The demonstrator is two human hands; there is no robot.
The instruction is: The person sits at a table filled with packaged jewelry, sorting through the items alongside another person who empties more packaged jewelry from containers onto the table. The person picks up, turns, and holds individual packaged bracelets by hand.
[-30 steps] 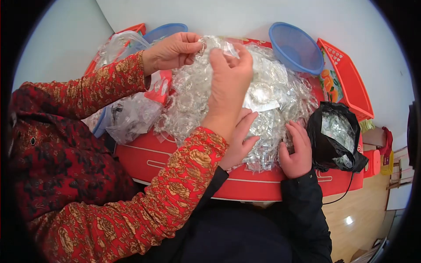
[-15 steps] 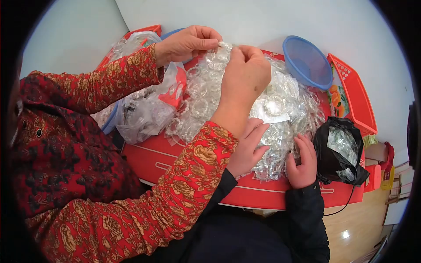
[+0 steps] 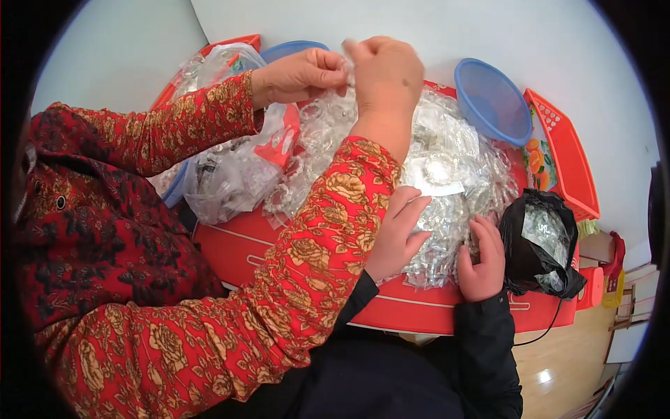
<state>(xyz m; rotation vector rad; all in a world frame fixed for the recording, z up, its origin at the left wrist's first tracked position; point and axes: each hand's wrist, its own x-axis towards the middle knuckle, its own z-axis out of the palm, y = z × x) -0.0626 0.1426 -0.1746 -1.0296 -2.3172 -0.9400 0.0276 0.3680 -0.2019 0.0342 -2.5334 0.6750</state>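
Packets (image 3: 436,251), clear and shiny, heaped on the red counter (image 3: 412,318) between left hand (image 3: 398,241) and right hand (image 3: 483,258). To cup the near edge well, best to press lightly and evenly from both sides, palms low, since likely to slide over one another if pushed hard; best also to give room to the co-worker's sleeve (image 3: 342,202), close at 10 o'clock from the left hand. Left fingers spread and loose, right fingers gently curved, nothing visibly pinched in either; contact beneath the fingertips hard to tell. From the left fingertips, near part of the heap at 4 o'clock, white packet (image 3: 434,180) just beyond at 1 o'clock. From the right fingertips, heap from 9 round to 12 o'clock, black bag (image 3: 513,241) near at 3 o'clock.
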